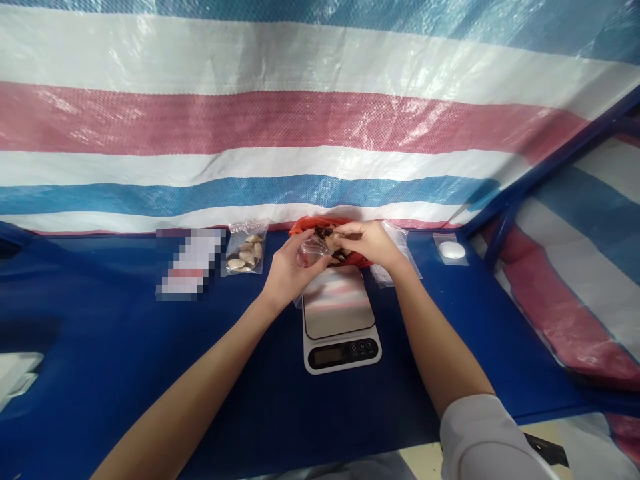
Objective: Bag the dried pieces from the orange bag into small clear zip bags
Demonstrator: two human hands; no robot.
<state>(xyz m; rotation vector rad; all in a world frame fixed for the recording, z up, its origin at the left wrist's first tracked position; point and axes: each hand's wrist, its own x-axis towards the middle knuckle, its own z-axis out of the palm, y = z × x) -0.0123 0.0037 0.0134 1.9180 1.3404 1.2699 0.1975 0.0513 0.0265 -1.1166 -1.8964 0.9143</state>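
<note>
My left hand (290, 267) is closed on a small clear plastic bag (313, 250), held just beyond the kitchen scale. At the mouth of that bag, my right hand (370, 243) pinches a tan, rounded piece (331, 241), whose exact kind I cannot make out. Behind and beneath my fingers lies an open red plastic bag (313, 221) with several brown and tan pieces in it, partly hidden by both hands. Nearer to me is the white kitchen scale (340, 310), with a mirror-like plate and a dark display.
A zip bag of several tan pieces (245, 250) lies on the left, beside a blurred-out sheet (190, 263). Clear bags (387, 275) are right of the red bag. Farther right is a small packet with a white disc (452, 250). Striped sheeting (250, 120) rises behind the blue table (240, 413).
</note>
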